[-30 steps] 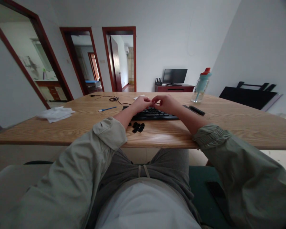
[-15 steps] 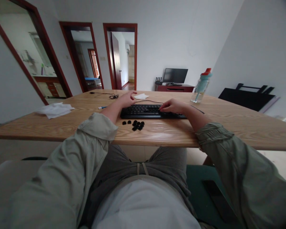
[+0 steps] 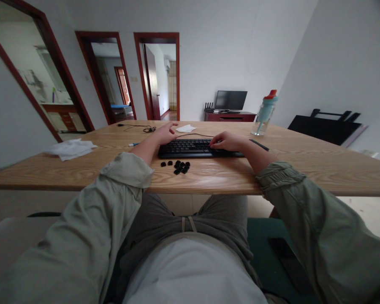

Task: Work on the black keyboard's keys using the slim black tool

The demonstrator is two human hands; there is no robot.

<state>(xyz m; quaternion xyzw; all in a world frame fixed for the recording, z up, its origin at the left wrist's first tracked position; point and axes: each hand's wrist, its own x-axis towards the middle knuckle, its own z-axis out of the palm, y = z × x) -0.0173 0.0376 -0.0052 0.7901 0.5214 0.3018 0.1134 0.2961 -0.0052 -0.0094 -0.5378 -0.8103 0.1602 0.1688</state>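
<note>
A black keyboard (image 3: 190, 147) lies lengthwise across the wooden table, several loose black keycaps (image 3: 181, 167) grouped just in front of its left half. At the keyboard's far left corner rests my left hand (image 3: 165, 133), its fingers apart and stretched to the right, holding nothing I can see. Over the right half of the keys, my right hand (image 3: 227, 141) is bent down with thumb and fingers pinched together at the key surface. Whatever may be between those fingertips is too small and hidden to make out.
Crumpled white tissue (image 3: 70, 148) lies at the left, a smaller white paper (image 3: 185, 128) behind the keyboard. A coiled black cable (image 3: 149, 129) is at the back left. A water bottle (image 3: 265, 114) stands at the back right, a dark thin stick (image 3: 259, 145) nearer my right wrist.
The view has shifted slightly, moving the whole scene a little to the left. Both hands stay at about the same places on the keyboard, the right still pinched.
</note>
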